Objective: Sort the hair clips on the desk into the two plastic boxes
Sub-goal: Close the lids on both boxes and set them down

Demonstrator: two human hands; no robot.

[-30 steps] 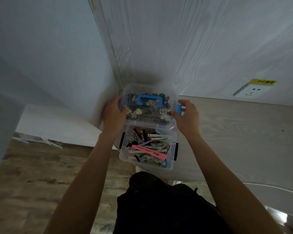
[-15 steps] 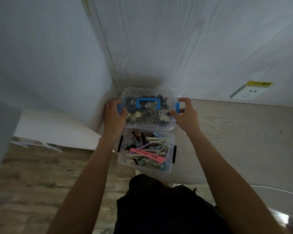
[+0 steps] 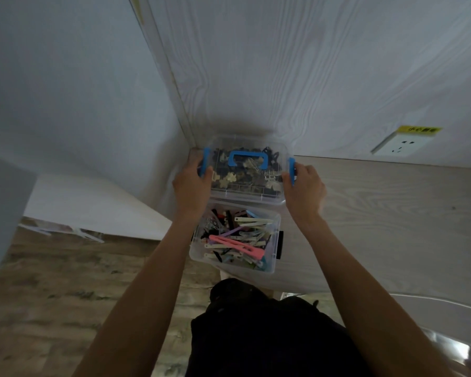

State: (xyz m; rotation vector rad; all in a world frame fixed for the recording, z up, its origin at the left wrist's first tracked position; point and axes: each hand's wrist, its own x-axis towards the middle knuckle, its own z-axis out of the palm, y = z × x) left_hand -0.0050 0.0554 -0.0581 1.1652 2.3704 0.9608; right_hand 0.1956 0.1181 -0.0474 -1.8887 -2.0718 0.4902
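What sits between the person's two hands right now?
In the head view, the lidded clear box with the blue handle lies between the left hand and right hand, which grip its blue side latches.

A clear lidded plastic box with a blue handle [image 3: 245,170] sits in the desk's [image 3: 378,213] far left corner against the wall, between both hands. Directly before it, touching, stands an open clear plastic box [image 3: 235,240] holding long assorted hair clips [image 3: 237,243]. A white wall socket [image 3: 397,144] lies well to the right.

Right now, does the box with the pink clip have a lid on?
No, the near box is open on top, with its pink clip uncovered.
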